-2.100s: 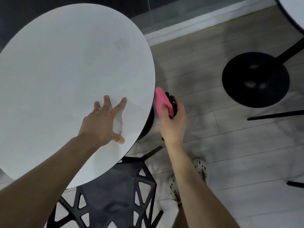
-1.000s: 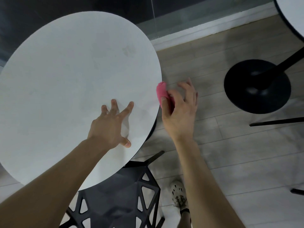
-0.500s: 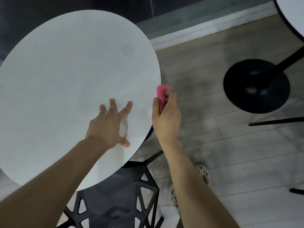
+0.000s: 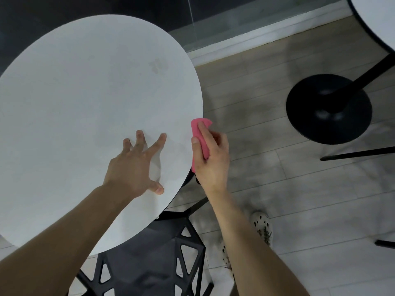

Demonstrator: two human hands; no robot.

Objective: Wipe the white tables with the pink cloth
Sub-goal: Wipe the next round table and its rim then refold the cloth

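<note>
A round white table (image 4: pixel 85 107) fills the left of the view, with a faint smudge near its far right rim. My left hand (image 4: pixel 134 167) lies flat on its near right part, fingers spread, holding nothing. My right hand (image 4: pixel 210 159) is just off the table's right edge, closed on the folded pink cloth (image 4: pixel 199 133). The cloth's top pokes above my fingers, right at the rim. Whether the cloth touches the rim I cannot tell.
A black lattice chair (image 4: pixel 154 263) stands under the table's near edge. A second white table (image 4: pixel 380 16) shows at the top right, with its black round base (image 4: pixel 329 110) on the wood-look floor. A glass wall and white skirting run along the back. My shoes (image 4: pixel 261 227) are below.
My right hand has refolded the pink cloth in its grip beside the table's right edge and stays there. My left hand has kept its place flat on the table.
</note>
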